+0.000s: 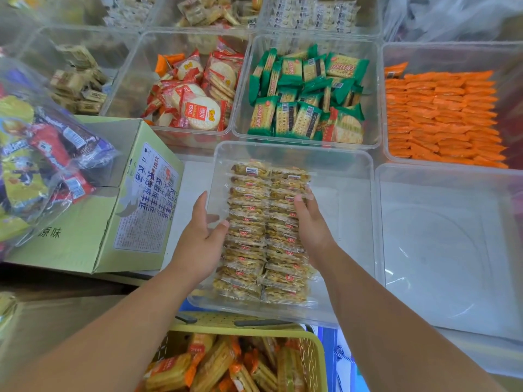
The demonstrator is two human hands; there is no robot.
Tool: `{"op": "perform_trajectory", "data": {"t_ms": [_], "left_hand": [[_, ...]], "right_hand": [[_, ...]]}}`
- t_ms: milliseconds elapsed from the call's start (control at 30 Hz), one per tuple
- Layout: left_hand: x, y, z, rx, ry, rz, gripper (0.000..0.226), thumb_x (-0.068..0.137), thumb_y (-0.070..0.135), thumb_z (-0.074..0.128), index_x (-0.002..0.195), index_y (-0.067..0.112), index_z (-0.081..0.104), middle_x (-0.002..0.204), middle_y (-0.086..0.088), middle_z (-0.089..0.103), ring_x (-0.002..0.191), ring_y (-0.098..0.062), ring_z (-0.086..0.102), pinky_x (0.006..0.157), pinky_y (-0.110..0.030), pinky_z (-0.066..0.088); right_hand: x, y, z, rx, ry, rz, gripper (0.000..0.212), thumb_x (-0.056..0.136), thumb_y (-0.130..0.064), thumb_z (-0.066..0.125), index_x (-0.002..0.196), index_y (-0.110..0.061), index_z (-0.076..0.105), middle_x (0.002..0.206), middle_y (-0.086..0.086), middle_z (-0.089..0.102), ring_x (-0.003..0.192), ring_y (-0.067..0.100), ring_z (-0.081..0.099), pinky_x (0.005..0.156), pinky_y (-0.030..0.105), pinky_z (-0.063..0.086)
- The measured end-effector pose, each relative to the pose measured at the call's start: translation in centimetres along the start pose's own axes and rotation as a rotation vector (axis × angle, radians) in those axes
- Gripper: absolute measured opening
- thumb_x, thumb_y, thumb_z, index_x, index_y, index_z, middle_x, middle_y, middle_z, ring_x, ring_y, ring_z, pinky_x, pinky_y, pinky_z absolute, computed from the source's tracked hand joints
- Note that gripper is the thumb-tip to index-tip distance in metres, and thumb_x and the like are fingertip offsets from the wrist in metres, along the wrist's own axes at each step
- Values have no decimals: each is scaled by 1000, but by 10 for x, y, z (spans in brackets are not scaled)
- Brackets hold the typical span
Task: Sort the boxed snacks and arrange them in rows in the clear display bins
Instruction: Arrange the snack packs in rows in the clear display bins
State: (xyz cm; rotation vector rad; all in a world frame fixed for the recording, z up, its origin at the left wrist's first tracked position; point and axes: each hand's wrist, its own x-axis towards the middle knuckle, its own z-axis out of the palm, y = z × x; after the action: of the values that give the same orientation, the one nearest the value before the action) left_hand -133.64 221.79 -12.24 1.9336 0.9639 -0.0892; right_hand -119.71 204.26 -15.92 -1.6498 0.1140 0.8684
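Observation:
A clear display bin [343,176] in front of me holds two rows of small clear-wrapped yellow snack packs [254,230]. My left hand [198,239] is at the bin's left wall, fingers straight along the outside and thumb touching the left row. My right hand [310,224] lies flat with straight fingers against the right side of the right row. Neither hand grips a pack.
An empty clear bin [441,250] stands to the right. Behind are bins of orange packs [441,117], green cracker packs [305,94] and red round crackers [195,91]. A green cardboard box [93,222] sits left, a yellow basket [314,360] of crackers below.

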Motion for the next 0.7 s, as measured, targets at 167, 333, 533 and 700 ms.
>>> {"op": "perform_trajectory", "data": {"t_ms": [167,333,533,700], "left_hand": [[1,-2,-2,-10,15,-12,67,108,33,47,161,45,8,145,5,52,101,8,54,72,-16,38],[0,-2,-2,6,12,-4,67,109,32,46,162,44,7,148,4,51,99,10,53,73,-14,37],[1,-3,-1,34,35,-19,69,108,33,46,162,42,4,149,2,51,92,7,54,72,-19,40],[0,4,-10,51,-39,-23,74,108,40,47,162,41,-3,162,-4,39,127,-17,55,97,-26,41]], "right_hand": [[2,-8,-7,58,52,6,63,99,-69,32,156,-49,17,164,-11,25,150,22,26,114,47,26],[4,-15,-8,66,33,-42,57,99,-70,30,151,-62,7,166,-16,15,153,21,18,117,50,21],[8,-19,-2,-53,-14,-31,58,100,-68,28,153,-56,10,166,-11,19,151,25,23,115,49,25],[1,-26,-3,-193,79,-65,64,101,-62,37,157,-47,10,165,-4,25,131,24,50,106,45,36]]}}
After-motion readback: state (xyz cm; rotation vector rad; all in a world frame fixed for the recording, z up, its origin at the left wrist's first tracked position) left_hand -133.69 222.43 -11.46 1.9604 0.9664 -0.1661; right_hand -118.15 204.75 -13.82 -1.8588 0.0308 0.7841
